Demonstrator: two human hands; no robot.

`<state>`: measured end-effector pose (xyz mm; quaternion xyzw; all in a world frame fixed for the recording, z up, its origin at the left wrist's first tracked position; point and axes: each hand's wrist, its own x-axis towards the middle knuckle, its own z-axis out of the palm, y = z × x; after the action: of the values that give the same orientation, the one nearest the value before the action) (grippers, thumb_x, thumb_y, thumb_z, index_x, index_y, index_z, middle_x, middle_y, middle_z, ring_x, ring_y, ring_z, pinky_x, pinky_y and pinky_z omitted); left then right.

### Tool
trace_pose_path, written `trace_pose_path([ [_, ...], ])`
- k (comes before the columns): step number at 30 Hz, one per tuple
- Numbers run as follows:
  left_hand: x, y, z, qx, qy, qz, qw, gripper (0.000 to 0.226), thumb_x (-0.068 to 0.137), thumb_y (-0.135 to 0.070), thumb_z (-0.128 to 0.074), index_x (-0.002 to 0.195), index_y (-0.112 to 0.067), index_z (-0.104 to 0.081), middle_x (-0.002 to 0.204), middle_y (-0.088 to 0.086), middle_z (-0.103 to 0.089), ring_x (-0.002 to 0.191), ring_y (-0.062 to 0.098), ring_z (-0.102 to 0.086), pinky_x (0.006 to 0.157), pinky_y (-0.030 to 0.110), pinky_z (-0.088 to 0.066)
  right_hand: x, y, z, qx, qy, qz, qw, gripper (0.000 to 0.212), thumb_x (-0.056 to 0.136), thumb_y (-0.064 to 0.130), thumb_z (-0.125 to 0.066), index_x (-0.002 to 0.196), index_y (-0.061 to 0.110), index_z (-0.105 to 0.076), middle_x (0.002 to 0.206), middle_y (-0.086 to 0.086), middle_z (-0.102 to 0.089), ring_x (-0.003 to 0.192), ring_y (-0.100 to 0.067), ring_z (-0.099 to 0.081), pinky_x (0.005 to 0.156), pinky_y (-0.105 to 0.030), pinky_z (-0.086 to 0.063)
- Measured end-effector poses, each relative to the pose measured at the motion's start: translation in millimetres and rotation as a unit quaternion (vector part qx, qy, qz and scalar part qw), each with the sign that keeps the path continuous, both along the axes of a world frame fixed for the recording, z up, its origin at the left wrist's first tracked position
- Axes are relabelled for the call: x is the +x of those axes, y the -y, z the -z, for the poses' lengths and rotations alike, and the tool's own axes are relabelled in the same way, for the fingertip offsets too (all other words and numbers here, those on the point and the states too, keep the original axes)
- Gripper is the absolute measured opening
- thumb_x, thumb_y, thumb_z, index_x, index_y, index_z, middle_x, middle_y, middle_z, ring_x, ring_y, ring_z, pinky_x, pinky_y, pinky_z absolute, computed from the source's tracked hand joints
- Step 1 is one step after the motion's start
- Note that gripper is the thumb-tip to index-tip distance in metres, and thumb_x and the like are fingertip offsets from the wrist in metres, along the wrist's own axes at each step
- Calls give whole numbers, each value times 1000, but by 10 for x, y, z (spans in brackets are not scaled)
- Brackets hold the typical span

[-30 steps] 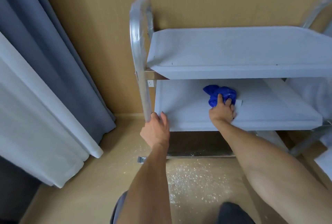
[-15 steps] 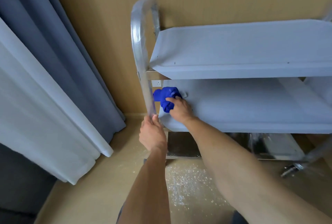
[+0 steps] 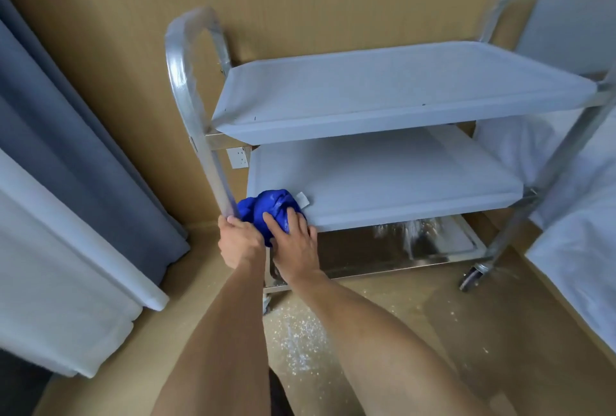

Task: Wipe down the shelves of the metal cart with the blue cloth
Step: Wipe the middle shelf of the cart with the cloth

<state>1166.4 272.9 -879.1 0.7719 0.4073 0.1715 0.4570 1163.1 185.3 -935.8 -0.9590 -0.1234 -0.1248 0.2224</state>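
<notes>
The metal cart [image 3: 393,95] stands against a tan wall, its shelves covered in pale film. A bunched blue cloth [image 3: 266,207] lies at the front left corner of the middle shelf [image 3: 383,179]. My right hand [image 3: 293,242] presses down on the cloth with spread fingers. My left hand [image 3: 238,240] grips the cart's left upright tube [image 3: 213,162] just beside the cloth. The shiny bottom shelf [image 3: 383,249] shows below.
Grey and white curtains [image 3: 66,182] hang at the left. White fabric [image 3: 573,222] fills the right edge. White crumbs [image 3: 300,332] are scattered on the tan floor in front of the cart. A wall socket [image 3: 238,157] sits behind the upright. A caster wheel [image 3: 473,277] is at right.
My right hand has slid the cloth from mid-shelf to the left end, then toward the front left corner. The view has pulled back and shows more of the cart.
</notes>
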Motion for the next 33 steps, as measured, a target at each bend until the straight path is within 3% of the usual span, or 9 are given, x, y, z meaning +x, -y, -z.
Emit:
trace_pose_path([
  [6,-99,60,87,-28,-110,20,993,56,104,-45,-24,137,-1,-35,135,25,-48,123,42,-49,103,48,-37,69,153,81,17,58,26,998,69,77,20,-75,134,43,-44,138,-2,-47,125,-26,-46,92,-41,-38],
  [12,27,467,275,-38,-78,27,996,50,105,-17,-33,152,-4,-19,147,22,-34,126,37,-47,106,47,-37,118,1119,323,98,77,171,977,80,77,1,-71,143,36,-42,154,-9,-30,145,-31,-26,114,-47,-34],
  [15,100,560,342,-47,-27,-34,998,77,90,-45,11,149,-9,-23,147,11,-40,85,4,-53,63,11,-51,262,1943,390,158,93,279,942,77,82,-3,-65,147,31,-41,160,-11,-19,149,-32,-18,115,-48,-34],
  [16,72,590,381,-53,-22,-39,998,84,86,-49,13,147,-8,-27,144,15,-44,84,7,-56,63,11,-51,343,2205,388,196,95,321,922,73,86,-2,-61,148,30,-41,161,-11,-16,149,-33,-18,115,-48,-35],
  [18,24,735,411,40,-59,-4,997,56,100,-32,-15,137,0,-41,134,24,-50,106,34,-58,86,34,-52,546,2662,351,273,111,398,869,63,93,-1,-52,149,27,-41,162,-14,-15,149,-33,-21,117,-46,-33],
  [21,26,1131,416,51,-50,2,997,36,98,-23,-42,122,2,-49,113,24,-61,100,40,-60,76,38,-43,790,3205,175,356,117,481,792,62,97,-2,-47,152,24,-36,163,-14,-14,148,-29,-23,117,-40,-34],
  [24,128,1564,321,111,-75,46,990,33,94,-18,-46,125,-7,-44,107,22,-61,94,42,-62,70,40,-40,949,3649,21,438,118,496,740,58,99,-2,-46,152,20,-37,161,-11,-21,143,-26,-32,114,-35,-38],
  [28,256,1828,313,139,-72,74,985,34,95,-12,-43,128,-15,-53,109,23,-57,95,41,-59,75,43,-43,1005,3796,-63,419,157,524,724,57,96,2,-54,149,18,-41,156,-13,-31,136,-27,-40,108,-35,-44],
  [33,228,1800,261,128,-106,113,980,36,94,-14,-45,129,-11,-50,115,25,-54,99,44,-57,84,45,-45,885,3506,-124,334,72,542,768,47,91,16,-52,137,23,-46,153,-19,-28,128,-39,-42,98,-52,-48],
])
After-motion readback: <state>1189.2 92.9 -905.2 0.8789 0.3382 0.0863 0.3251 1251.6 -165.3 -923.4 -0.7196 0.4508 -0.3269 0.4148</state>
